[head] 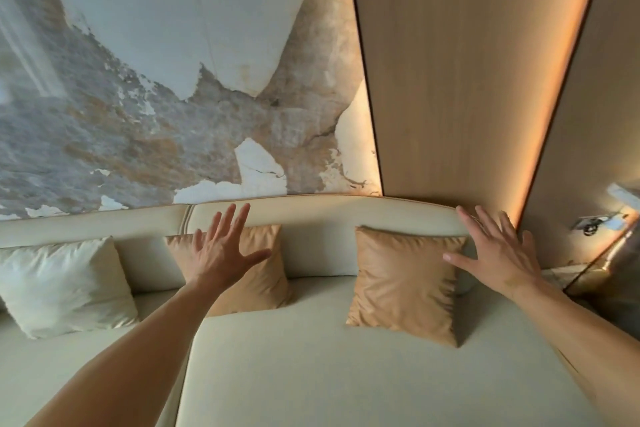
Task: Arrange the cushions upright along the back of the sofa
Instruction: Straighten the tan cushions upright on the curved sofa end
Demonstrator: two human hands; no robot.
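I am looking at 3 cushions leaning upright against the cream backrest of the sofa (311,215), so each one is propped by the back and by the seat under its lower edge. The square tan leather-look cushion (405,284) is sitting just beside my right hand (498,253), on its thumb side, its top corner near my thumb. A second tan square cushion (256,274) is standing behind my left hand (221,250), which is covering its upper left part. The plump cream rectangular cushion (65,284) is resting well out beyond my left hand, tilted back the same way.

I am holding both hands flat with fingers spread wide and gripping nothing. Whether my palms are touching fabric I cannot tell. Judging by this, I am either patting the cushions straight or letting go.

Beyond my fingertips the mottled grey and white stone wall (156,97) is rising, and past my right hand a wooden wall panel (467,80) with a glowing light strip (557,97).
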